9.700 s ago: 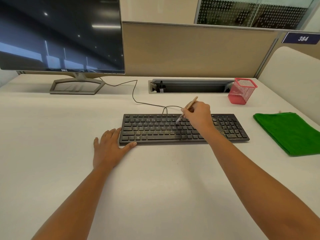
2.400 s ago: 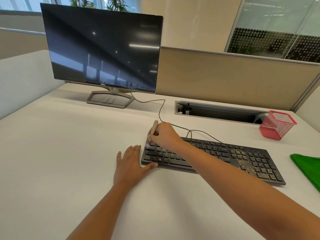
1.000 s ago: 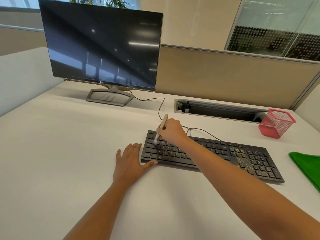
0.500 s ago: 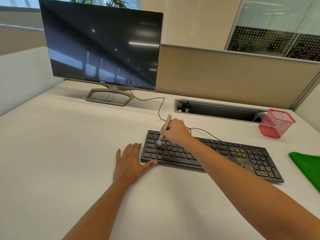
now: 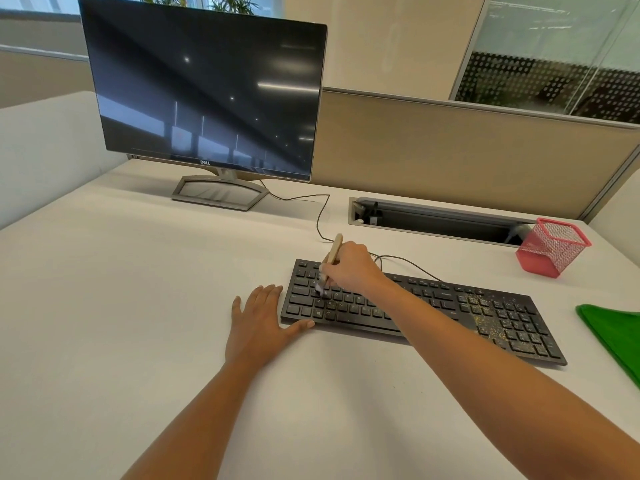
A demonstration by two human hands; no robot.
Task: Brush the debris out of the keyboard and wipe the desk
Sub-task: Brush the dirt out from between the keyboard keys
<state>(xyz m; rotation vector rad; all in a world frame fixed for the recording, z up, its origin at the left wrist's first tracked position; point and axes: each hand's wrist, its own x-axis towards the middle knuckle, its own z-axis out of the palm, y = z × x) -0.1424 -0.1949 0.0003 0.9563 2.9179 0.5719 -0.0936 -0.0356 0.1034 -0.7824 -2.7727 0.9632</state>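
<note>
A black keyboard (image 5: 450, 306) lies on the white desk (image 5: 138, 306), with yellowish debris (image 5: 485, 311) scattered over its right keys. My right hand (image 5: 349, 268) grips a small wooden-handled brush (image 5: 334, 252); its pale bristles touch the keys near the keyboard's left end. My left hand (image 5: 258, 322) lies flat on the desk at the keyboard's front left corner, thumb against its front edge. A folded green cloth (image 5: 616, 332) lies at the right edge of the view.
A dark monitor (image 5: 204, 88) stands at the back left, its cable (image 5: 320, 216) running to the keyboard. A cable slot (image 5: 436, 218) is cut into the desk's rear. A red mesh pen cup (image 5: 550, 249) stands at the back right, before a partition.
Over the last second my right hand has moved the brush slightly right and toward me along the left keys. My left hand has stayed put.
</note>
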